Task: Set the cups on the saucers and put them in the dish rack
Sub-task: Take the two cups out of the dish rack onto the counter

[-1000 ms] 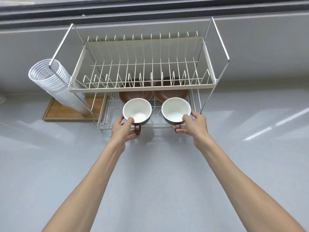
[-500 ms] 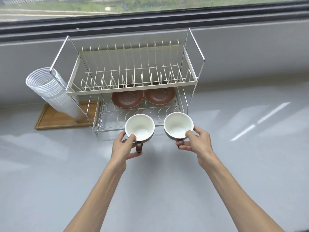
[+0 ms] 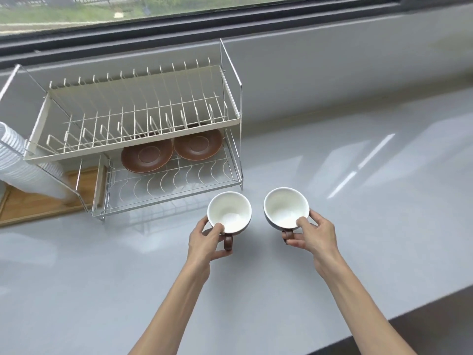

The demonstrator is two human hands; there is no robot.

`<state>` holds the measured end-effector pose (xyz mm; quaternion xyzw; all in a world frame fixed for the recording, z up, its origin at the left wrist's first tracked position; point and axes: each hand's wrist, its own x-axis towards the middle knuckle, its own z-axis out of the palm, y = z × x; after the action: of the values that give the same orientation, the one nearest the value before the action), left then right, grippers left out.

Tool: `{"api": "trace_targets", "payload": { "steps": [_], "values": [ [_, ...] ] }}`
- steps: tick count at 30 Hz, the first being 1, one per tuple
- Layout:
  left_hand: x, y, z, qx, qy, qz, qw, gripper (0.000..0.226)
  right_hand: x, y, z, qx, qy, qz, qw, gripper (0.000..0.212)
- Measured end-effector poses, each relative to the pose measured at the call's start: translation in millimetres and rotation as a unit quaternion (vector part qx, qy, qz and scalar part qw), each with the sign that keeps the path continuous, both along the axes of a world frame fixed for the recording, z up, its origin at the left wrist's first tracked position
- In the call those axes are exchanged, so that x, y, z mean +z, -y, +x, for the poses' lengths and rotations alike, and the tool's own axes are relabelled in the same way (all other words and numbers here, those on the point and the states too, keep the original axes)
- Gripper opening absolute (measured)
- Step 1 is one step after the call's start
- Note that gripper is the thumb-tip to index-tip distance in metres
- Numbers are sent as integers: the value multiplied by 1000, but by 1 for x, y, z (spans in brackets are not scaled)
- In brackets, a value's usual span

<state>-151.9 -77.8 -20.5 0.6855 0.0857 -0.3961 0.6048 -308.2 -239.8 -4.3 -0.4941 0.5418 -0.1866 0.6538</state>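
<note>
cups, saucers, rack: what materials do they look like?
Two white-lined brown cups: likely glazed ceramic, with glossy interiors. Two round brown saucers: probably matching ceramic, smooth with a soft sheen. Two-tier wire dish rack: metal; upper tier looks cream-coated, lower tier bare and shiny.

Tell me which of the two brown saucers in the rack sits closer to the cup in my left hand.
The left saucer, on the lower tier; the right saucer lies farther back and to the right of it. The left hand holds its cup outside the rack.
</note>
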Motion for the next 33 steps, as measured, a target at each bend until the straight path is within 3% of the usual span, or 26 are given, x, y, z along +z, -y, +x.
{"api": "trace_targets", "payload": {
  "steps": [15, 33],
  "values": [
    [-15, 103, -35, -16, -30, 1, 999, 51, -25, 86, -37, -55, -13, 28, 998, 46],
    [-33, 140, -29, -24, -22, 5, 999, 50, -46, 120, -29, -54, -2, 43, 998, 48]
  ]
}}
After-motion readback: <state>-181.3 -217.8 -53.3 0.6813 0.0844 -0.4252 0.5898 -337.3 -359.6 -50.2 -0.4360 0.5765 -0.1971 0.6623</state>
